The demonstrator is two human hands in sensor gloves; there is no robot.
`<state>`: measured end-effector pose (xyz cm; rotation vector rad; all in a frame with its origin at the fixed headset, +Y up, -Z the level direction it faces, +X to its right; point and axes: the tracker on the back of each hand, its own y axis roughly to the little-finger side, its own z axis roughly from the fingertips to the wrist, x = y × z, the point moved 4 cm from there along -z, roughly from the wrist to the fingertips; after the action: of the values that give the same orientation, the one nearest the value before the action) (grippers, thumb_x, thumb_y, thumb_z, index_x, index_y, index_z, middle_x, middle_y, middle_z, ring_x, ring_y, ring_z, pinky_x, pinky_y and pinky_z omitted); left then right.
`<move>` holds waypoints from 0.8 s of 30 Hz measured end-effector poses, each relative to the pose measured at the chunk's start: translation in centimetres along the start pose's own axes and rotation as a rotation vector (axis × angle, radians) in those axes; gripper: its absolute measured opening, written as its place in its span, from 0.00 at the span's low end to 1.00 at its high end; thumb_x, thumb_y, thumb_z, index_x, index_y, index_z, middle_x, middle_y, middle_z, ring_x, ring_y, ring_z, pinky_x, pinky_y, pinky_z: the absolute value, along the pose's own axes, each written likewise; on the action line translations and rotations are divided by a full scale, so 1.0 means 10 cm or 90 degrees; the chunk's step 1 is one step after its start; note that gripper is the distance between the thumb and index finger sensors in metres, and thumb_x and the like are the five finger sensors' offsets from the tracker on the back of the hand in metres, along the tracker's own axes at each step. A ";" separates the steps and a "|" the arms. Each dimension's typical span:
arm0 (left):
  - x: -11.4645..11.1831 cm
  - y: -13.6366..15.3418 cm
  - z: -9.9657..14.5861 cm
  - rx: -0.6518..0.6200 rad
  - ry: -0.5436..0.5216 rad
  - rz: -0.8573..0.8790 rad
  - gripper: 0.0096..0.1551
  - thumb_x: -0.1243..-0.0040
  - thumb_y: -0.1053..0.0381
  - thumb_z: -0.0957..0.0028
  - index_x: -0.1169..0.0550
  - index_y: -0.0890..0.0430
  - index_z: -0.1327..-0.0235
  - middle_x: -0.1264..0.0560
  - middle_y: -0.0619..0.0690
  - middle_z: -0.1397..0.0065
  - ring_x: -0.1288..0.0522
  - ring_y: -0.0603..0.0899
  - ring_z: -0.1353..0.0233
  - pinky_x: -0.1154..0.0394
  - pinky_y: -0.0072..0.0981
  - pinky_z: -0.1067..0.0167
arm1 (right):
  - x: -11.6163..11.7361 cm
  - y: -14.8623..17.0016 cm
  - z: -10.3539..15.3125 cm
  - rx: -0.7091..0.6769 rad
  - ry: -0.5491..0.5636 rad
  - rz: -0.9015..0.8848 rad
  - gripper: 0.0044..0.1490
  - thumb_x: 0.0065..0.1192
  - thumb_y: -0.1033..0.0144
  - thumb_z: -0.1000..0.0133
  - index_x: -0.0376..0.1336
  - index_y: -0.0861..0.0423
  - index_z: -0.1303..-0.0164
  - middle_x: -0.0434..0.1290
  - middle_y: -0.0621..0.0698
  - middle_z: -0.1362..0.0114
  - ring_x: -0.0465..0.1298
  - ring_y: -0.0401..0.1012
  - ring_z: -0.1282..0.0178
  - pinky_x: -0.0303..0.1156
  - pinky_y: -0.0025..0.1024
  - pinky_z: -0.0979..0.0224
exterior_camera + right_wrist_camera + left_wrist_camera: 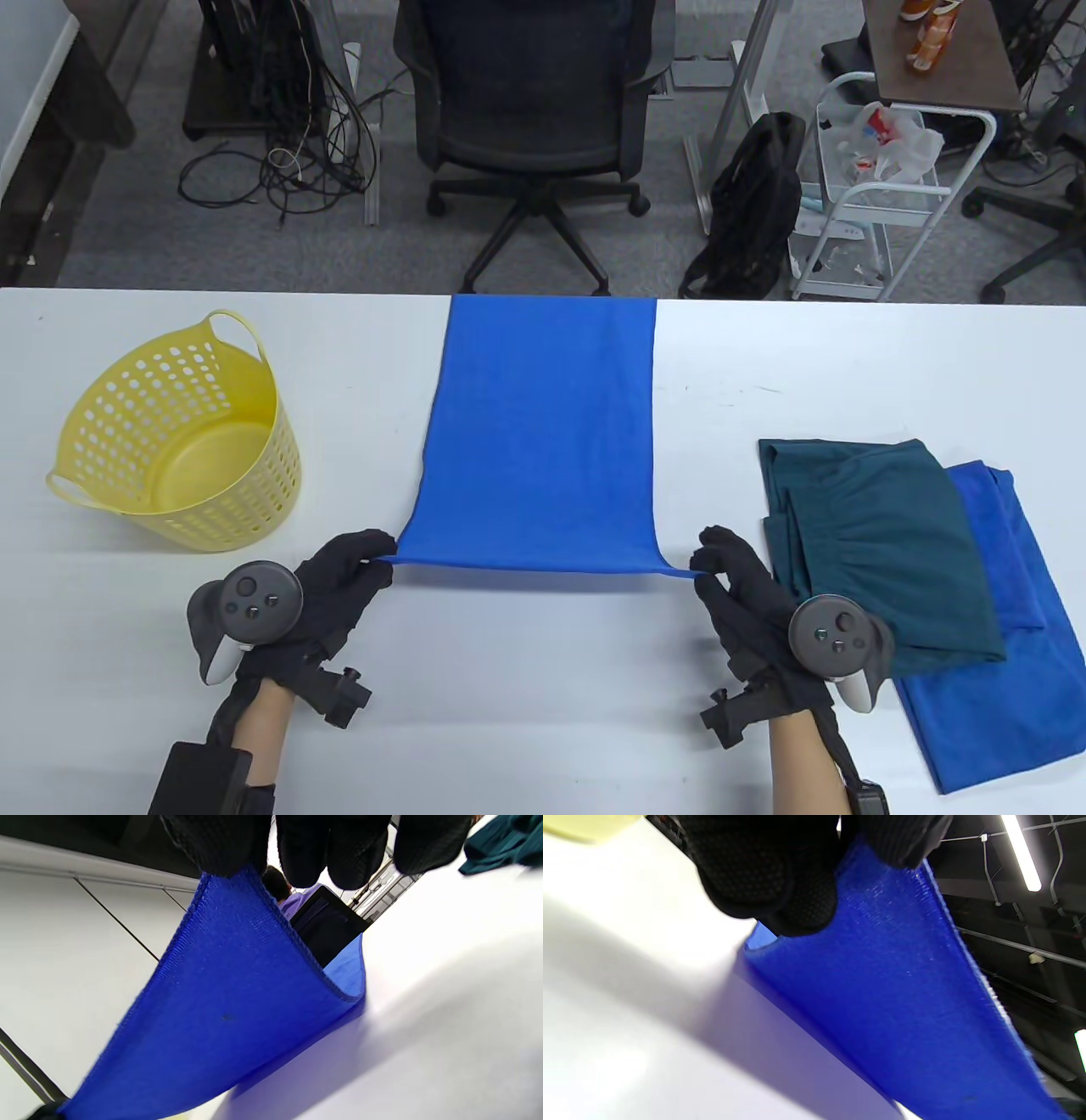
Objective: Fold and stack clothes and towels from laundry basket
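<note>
1. two gloved hands lift the near edge of a bright blue rectangular towel [539, 433] off the white table [543, 722]; its far end hangs past the table's 12 o'clock edge, so its full length is hidden.
2. the left hand [335, 586] pinches the towel's near-left corner; in the left wrist view the fingertips [797, 899] close on the cloth, and the thumb is cut off at the top edge.
3. the right hand [747, 594] pinches the near-right corner, the fingers [220, 840] only partly in frame.
4. at 9 o'clock of the towel stands a yellow perforated plastic laundry basket [170, 441], tilted with its mouth toward the towel.
5. at 3 o'clock a folded dark teal garment [882, 535] lies on a folded blue towel [1010, 662] that it mostly covers.
</note>
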<state>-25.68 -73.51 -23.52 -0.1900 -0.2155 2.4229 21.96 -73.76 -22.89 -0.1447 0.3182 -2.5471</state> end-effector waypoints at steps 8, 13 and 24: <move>-0.06 0.13 0.02 -0.001 0.030 0.104 0.25 0.41 0.46 0.37 0.25 0.53 0.29 0.33 0.60 0.15 0.23 0.60 0.24 0.21 0.48 0.31 | 0.07 0.05 -0.03 -0.015 -0.026 -0.067 0.24 0.51 0.66 0.32 0.62 0.61 0.28 0.55 0.67 0.14 0.57 0.66 0.17 0.55 0.66 0.23; -0.05 0.12 0.00 -0.014 0.078 0.071 0.25 0.39 0.49 0.40 0.24 0.53 0.30 0.29 0.60 0.19 0.17 0.52 0.32 0.16 0.37 0.35 | 0.02 0.08 -0.02 -0.016 0.013 -0.110 0.24 0.51 0.67 0.33 0.63 0.64 0.30 0.58 0.67 0.16 0.61 0.65 0.19 0.57 0.66 0.23; -0.08 -0.03 0.00 -0.107 0.059 0.278 0.24 0.48 0.38 0.35 0.31 0.38 0.26 0.43 0.52 0.06 0.51 0.67 0.09 0.45 0.75 0.24 | 0.09 0.02 -0.05 -0.078 0.003 -0.240 0.24 0.50 0.65 0.32 0.62 0.60 0.29 0.55 0.60 0.12 0.58 0.58 0.15 0.54 0.60 0.20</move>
<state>-24.88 -73.86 -23.38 -0.4664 -0.3690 2.8196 21.23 -74.28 -23.42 -0.2660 0.4885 -2.8993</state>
